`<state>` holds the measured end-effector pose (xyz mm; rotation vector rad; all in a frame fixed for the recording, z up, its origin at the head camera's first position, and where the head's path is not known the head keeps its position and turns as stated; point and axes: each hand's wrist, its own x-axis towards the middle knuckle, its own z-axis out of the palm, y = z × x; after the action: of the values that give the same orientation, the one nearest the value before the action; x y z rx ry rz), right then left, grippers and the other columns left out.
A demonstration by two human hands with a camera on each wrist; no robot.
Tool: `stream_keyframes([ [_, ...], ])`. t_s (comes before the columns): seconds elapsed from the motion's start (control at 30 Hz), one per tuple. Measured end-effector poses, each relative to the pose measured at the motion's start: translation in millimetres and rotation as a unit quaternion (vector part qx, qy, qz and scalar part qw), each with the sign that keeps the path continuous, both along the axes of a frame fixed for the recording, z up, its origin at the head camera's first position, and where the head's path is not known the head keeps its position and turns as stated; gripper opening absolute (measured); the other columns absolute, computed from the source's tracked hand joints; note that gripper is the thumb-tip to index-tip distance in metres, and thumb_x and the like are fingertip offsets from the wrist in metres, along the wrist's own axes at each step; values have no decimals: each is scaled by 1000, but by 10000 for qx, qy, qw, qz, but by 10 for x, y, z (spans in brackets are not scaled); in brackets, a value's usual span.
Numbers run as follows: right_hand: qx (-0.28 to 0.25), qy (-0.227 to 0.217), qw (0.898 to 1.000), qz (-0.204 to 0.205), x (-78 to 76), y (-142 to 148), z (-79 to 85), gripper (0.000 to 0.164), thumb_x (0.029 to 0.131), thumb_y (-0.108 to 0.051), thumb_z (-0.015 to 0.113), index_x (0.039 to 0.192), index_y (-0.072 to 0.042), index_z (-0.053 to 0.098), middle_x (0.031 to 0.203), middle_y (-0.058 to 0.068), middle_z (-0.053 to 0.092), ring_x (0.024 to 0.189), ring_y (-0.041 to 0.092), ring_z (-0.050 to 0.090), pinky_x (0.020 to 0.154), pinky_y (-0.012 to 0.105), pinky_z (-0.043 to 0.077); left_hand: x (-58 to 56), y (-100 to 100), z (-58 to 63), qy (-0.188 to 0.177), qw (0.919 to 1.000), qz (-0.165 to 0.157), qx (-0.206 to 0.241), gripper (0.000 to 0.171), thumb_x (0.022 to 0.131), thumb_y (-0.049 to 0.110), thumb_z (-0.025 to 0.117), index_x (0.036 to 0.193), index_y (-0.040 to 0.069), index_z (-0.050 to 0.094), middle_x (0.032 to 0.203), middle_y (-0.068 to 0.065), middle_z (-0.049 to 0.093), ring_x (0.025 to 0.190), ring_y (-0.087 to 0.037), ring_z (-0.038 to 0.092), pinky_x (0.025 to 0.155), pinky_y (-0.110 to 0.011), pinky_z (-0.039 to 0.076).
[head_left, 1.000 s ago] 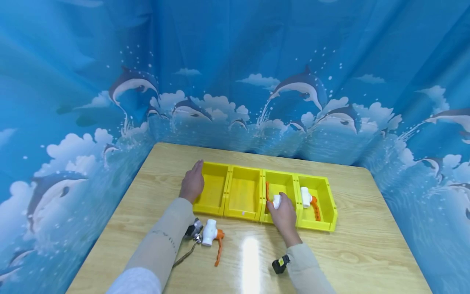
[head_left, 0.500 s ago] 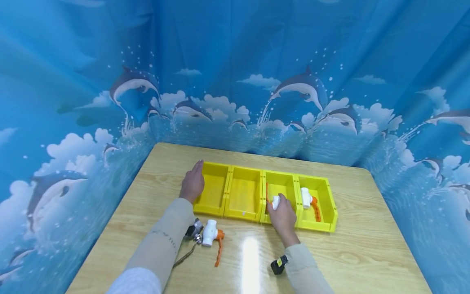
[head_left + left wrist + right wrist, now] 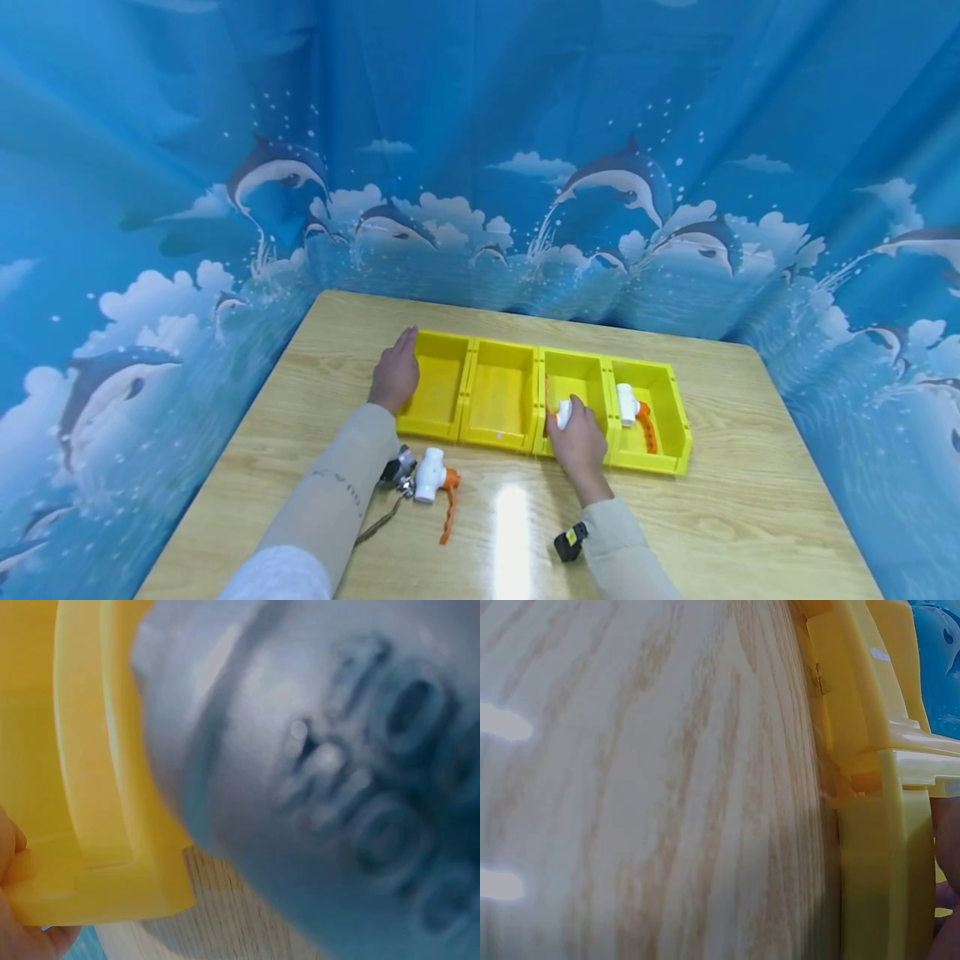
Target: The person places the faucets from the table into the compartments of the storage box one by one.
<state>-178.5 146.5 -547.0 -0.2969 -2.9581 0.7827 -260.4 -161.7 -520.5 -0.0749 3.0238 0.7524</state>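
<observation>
My right hand [image 3: 581, 437] reaches into the third compartment from the left of the yellow bin row [image 3: 500, 393] and grips a white plastic ball valve [image 3: 564, 412]. Its orange lever shows thinly by the divider; fingers hide the rest. At the row's left end, my left hand [image 3: 395, 373] holds the end wall, fingers on both sides of the yellow rim [image 3: 90, 892] in the left wrist view. Another white ball valve [image 3: 430, 475] with an orange lever lies on the table. Beside it, partly behind the left forearm, is a metal valve [image 3: 322, 765] with raised lettering.
A white ball valve [image 3: 626, 405] with an orange lever lies in the rightmost compartment. The wooden table [image 3: 720, 517] extends in front of the bins and to both sides. A blue dolphin-print curtain [image 3: 465, 150] closes off the back and sides.
The valve in my right hand has tilted slightly, and less of its orange lever shows. My left hand stays on the bin's end wall.
</observation>
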Motion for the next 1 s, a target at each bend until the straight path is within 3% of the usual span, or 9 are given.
stream_keyframes([
  [0.33, -60, 182, 9998, -7, 49, -1, -11, 64, 88, -31, 62, 142, -4, 44, 129, 24, 54, 105, 40, 59, 80, 59, 50, 27, 34, 38, -45, 10000, -38, 44, 54, 105, 12, 37, 156, 15, 19, 161, -3, 21, 129, -36, 43, 106, -51, 39],
  [0.6, -317, 163, 9993, 148, 48, 4, 25, 66, 87, -28, 63, 144, -1, 41, 138, 25, 47, 112, 44, 55, 88, 58, 47, -15, 20, -10, -3, 10000, -11, -32, 55, 105, 12, 37, 156, 15, 19, 160, -3, 22, 128, -36, 45, 104, -52, 41],
  [0.87, -1320, 7, 9908, 296, 43, 15, 110, 61, 96, -25, 55, 147, 3, 34, 146, 29, 35, 129, 48, 39, 106, 60, 33, -23, 6, -13, -25, 10000, 62, 59, 54, 105, 13, 36, 156, 15, 19, 160, -3, 23, 129, -35, 44, 107, -51, 38],
  [1.0, -1645, -2, 9858, 331, 74, 25, 155, 63, 97, -25, 56, 148, 3, 32, 148, 29, 32, 132, 47, 37, 108, 59, 32, -9, 4, 2, -102, 9999, 60, 59, 54, 105, 13, 34, 157, 15, 17, 161, -3, 21, 130, -34, 43, 108, -50, 37],
])
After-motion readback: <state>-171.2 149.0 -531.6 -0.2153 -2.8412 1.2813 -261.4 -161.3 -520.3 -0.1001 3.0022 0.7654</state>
